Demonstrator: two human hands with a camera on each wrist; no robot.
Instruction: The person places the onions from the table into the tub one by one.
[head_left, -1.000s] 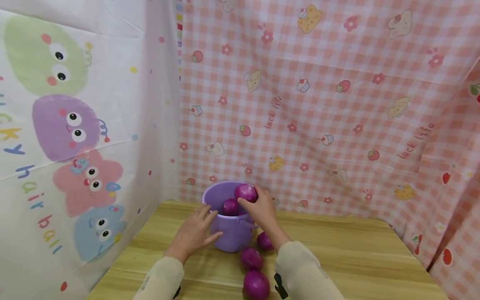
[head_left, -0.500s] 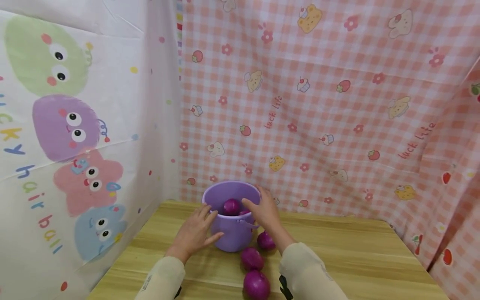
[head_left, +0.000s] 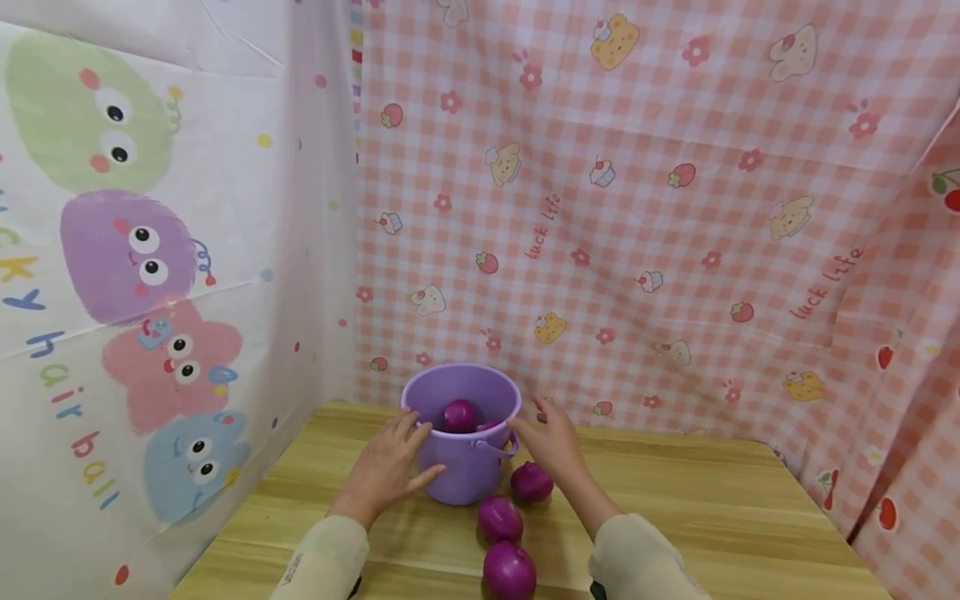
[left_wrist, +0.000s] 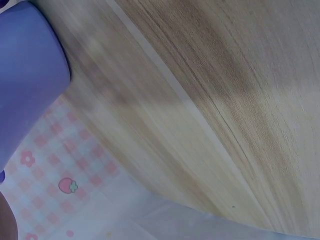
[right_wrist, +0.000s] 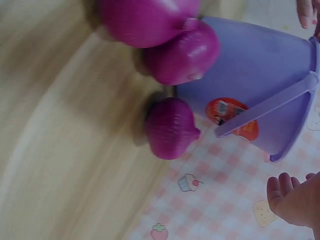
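Observation:
A purple bucket stands upright at the middle of the wooden table. Inside it lies a purple onion, with part of another showing beside it at the near rim. My left hand rests on the bucket's left side, fingers at the rim and thumb spread along the wall. To the bucket's right, my right hand hovers with nothing in it, fingers loosely bent. Below that hand are three onions on the table: one beside the bucket, another in front, and the nearest onion.
The bucket's handle hangs down on its right side. Behind the wooden table hangs a pink checked cloth, and a white cartoon-printed cloth hangs at the left.
An onion held by my right hand at the rim has dropped into the bucket. That hand let go and moved right, away from the rim. The left hand stays in place.

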